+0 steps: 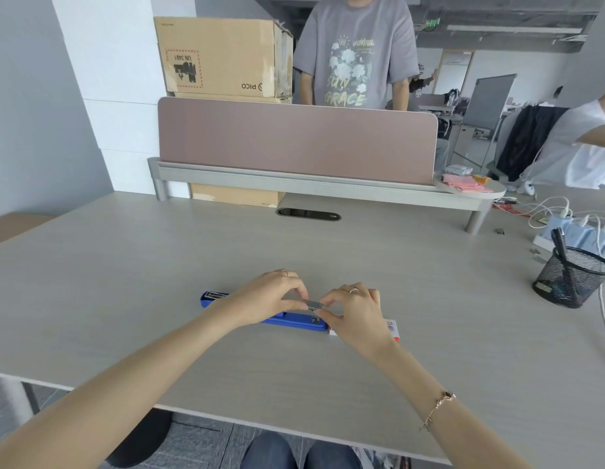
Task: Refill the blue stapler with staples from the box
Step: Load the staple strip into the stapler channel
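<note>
The blue stapler [294,321] lies opened flat on the desk, its top arm stretching left to a metal-tipped end [211,296]. Just above it, my left hand [270,297] and my right hand [357,309] pinch the two ends of a short grey strip of staples [312,303]. The staple box [392,328], white with red print, rests on the desk under my right hand and is mostly hidden by it.
A black mesh pen cup [570,277] stands at the right, with a power strip and white cables [571,225] behind it. A pink divider panel [294,138] closes the desk's far side. A person in a grey T-shirt [358,52] stands beyond it.
</note>
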A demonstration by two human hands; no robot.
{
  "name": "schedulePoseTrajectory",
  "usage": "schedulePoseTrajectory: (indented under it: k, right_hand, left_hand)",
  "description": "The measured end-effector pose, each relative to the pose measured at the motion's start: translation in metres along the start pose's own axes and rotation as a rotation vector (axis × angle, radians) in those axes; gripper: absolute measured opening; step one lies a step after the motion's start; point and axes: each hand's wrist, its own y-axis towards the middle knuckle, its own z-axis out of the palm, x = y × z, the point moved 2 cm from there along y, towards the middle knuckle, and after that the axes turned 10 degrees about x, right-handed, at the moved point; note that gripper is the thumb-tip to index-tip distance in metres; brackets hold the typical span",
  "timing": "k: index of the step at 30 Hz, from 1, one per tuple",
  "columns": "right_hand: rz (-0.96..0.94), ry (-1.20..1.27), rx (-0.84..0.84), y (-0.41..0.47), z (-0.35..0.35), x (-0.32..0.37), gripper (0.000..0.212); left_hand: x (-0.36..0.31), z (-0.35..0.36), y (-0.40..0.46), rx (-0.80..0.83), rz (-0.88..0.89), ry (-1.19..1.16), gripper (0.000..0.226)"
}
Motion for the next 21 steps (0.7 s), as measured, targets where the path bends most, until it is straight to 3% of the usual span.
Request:
schedulePoseTrajectory:
  k: [21]
  right_hand:
    - [0.101, 0.027, 0.131, 0.015, 0.002, 0.002, 0.015]
  left_hand:
    - [0.014, 0.000, 0.007, 0.033, -0.020, -0.005, 0.015]
